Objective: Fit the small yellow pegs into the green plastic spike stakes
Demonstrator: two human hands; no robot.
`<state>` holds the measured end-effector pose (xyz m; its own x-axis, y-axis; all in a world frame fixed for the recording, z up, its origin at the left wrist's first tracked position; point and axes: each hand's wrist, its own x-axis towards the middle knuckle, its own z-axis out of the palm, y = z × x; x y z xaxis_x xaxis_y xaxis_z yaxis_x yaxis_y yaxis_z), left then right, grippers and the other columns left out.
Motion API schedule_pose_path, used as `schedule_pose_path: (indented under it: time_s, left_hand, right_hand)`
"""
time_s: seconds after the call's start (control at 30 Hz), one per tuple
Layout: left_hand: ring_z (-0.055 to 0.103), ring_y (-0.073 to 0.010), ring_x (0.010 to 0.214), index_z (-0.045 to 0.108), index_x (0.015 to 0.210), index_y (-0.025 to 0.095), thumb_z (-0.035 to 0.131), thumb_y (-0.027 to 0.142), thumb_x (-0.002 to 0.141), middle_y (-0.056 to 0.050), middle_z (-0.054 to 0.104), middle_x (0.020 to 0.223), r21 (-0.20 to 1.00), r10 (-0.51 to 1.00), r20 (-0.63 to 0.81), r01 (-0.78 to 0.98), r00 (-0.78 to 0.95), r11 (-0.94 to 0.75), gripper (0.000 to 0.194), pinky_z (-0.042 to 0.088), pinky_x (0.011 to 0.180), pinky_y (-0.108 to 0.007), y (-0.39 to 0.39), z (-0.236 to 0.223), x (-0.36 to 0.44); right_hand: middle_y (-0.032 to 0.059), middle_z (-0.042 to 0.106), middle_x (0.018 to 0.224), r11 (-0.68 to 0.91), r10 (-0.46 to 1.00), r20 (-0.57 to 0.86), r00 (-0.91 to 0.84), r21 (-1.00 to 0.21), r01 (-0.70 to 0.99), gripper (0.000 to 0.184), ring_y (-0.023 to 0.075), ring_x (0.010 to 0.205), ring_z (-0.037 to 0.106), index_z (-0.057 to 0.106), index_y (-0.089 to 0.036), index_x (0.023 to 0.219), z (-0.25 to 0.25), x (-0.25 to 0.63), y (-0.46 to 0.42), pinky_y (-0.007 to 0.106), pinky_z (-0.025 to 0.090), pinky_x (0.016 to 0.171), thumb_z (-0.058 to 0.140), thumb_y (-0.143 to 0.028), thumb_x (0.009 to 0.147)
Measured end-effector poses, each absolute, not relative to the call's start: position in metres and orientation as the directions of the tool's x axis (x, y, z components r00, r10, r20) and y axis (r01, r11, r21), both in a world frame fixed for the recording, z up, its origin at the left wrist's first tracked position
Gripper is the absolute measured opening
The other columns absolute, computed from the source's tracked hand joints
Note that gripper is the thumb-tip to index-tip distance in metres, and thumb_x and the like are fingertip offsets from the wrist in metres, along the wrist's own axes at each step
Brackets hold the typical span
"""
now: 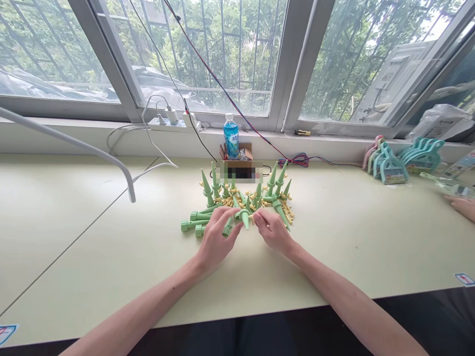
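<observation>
My left hand (217, 235) is closed around a green plant watering spike (245, 219), with its pointed tip angled down toward me. My right hand (273, 231) pinches a small yellow valve piece (251, 216) against the side of that spike; the fingers partly hide it. Just beyond my hands, several green spikes (206, 188) stand upright with their points up. Loose yellow valve pieces (287, 210) lie heaped among them. More green spikes (193, 225) with ribbed caps lie on their sides by my left hand.
A pale table (148, 267) runs below a windowsill. Behind the spikes stand a small cardboard box (247, 151) and a blue bottle (231, 138). Coiled cable (297, 159) and teal clips (391, 165) are to the right. Another person's hand (462, 206) shows at the right edge.
</observation>
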<state>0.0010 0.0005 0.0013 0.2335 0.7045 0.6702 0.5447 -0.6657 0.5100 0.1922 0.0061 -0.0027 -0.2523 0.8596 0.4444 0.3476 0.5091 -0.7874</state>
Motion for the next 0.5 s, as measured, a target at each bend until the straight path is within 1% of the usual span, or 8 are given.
schedule_pose_path:
  time_s: [0.07, 0.1, 0.17, 0.23, 0.33, 0.43, 0.5]
  left_hand:
    - [0.061, -0.0190, 0.093, 0.062, 0.101, 0.020, 0.057, 0.026, 0.093, -0.005, 0.062, 0.098, 0.566, 0.751, 0.632, 0.546, 0.193, -0.617, 0.011, 0.052, 0.079, -0.031, 0.0008, 0.0039, 0.0005]
    - [0.059, -0.0185, 0.089, 0.062, 0.093, 0.020, 0.054, 0.027, 0.095, -0.005, 0.061, 0.093, 0.587, 0.770, 0.610, 0.546, 0.187, -0.598, 0.012, 0.051, 0.076, -0.031, 0.0009, 0.0051, 0.0000]
    - [0.056, -0.0185, 0.083, 0.061, 0.080, 0.019, 0.049, 0.030, 0.098, -0.004, 0.060, 0.082, 0.606, 0.791, 0.573, 0.539, 0.214, -0.585, 0.024, 0.048, 0.073, -0.031, 0.0013, 0.0072, -0.0009]
    - [0.052, -0.0194, 0.081, 0.061, 0.075, 0.019, 0.043, 0.033, 0.100, -0.004, 0.060, 0.077, 0.609, 0.793, 0.549, 0.523, 0.264, -0.596, 0.034, 0.046, 0.072, -0.032, 0.0015, 0.0083, -0.0018]
    - [0.052, -0.0202, 0.083, 0.061, 0.074, 0.019, 0.043, 0.036, 0.099, -0.005, 0.062, 0.080, 0.614, 0.793, 0.527, 0.509, 0.305, -0.603, 0.035, 0.046, 0.074, -0.034, 0.0011, 0.0084, -0.0027]
    - [0.053, -0.0209, 0.088, 0.062, 0.080, 0.019, 0.055, 0.039, 0.093, -0.004, 0.063, 0.085, 0.617, 0.803, 0.515, 0.521, 0.301, -0.590, 0.025, 0.048, 0.076, -0.034, 0.0001, 0.0077, -0.0029]
    - [0.055, -0.0214, 0.090, 0.063, 0.084, 0.019, 0.061, 0.041, 0.090, -0.004, 0.063, 0.088, 0.615, 0.807, 0.508, 0.530, 0.300, -0.584, 0.022, 0.049, 0.077, -0.034, -0.0007, 0.0071, -0.0028]
  right_hand:
    - [-0.0029, 0.043, 0.058, 0.506, 0.862, 0.457, -0.217, -0.793, 0.339, 0.039, 0.0123, 0.051, 0.042, 0.045, -0.021, 0.073, -0.0028, 0.1927, 0.0062, 0.025, 0.035, 0.051, 0.036, -0.046, 0.102]
    - [-0.0029, 0.043, 0.058, 0.508, 0.861, 0.465, -0.205, -0.792, 0.338, 0.039, 0.0123, 0.052, 0.042, 0.045, -0.021, 0.073, -0.0025, 0.1928, 0.0061, 0.025, 0.034, 0.051, 0.037, -0.046, 0.102]
    - [-0.0028, 0.044, 0.059, 0.527, 0.850, 0.488, -0.199, -0.778, 0.343, 0.037, 0.0123, 0.053, 0.042, 0.047, -0.021, 0.074, -0.0016, 0.1928, 0.0057, 0.025, 0.035, 0.053, 0.038, -0.043, 0.102]
    - [-0.0017, 0.048, 0.062, 0.566, 0.824, 0.522, -0.219, -0.744, 0.355, 0.035, 0.0125, 0.055, 0.044, 0.050, -0.020, 0.077, -0.0005, 0.1924, 0.0054, 0.025, 0.036, 0.055, 0.039, -0.040, 0.102]
    - [0.0004, 0.053, 0.067, 0.619, 0.785, 0.561, -0.264, -0.694, 0.368, 0.033, 0.0130, 0.059, 0.047, 0.054, -0.019, 0.079, 0.0001, 0.1918, 0.0054, 0.025, 0.038, 0.058, 0.040, -0.038, 0.102]
    - [0.0007, 0.054, 0.068, 0.624, 0.781, 0.559, -0.277, -0.686, 0.375, 0.033, 0.0128, 0.059, 0.047, 0.055, -0.019, 0.080, -0.0006, 0.1919, 0.0063, 0.025, 0.037, 0.057, 0.040, -0.038, 0.102]
    - [0.0003, 0.053, 0.066, 0.615, 0.788, 0.551, -0.273, -0.688, 0.385, 0.034, 0.0128, 0.058, 0.046, 0.054, -0.019, 0.078, -0.0012, 0.1925, 0.0070, 0.025, 0.037, 0.056, 0.039, -0.039, 0.102]
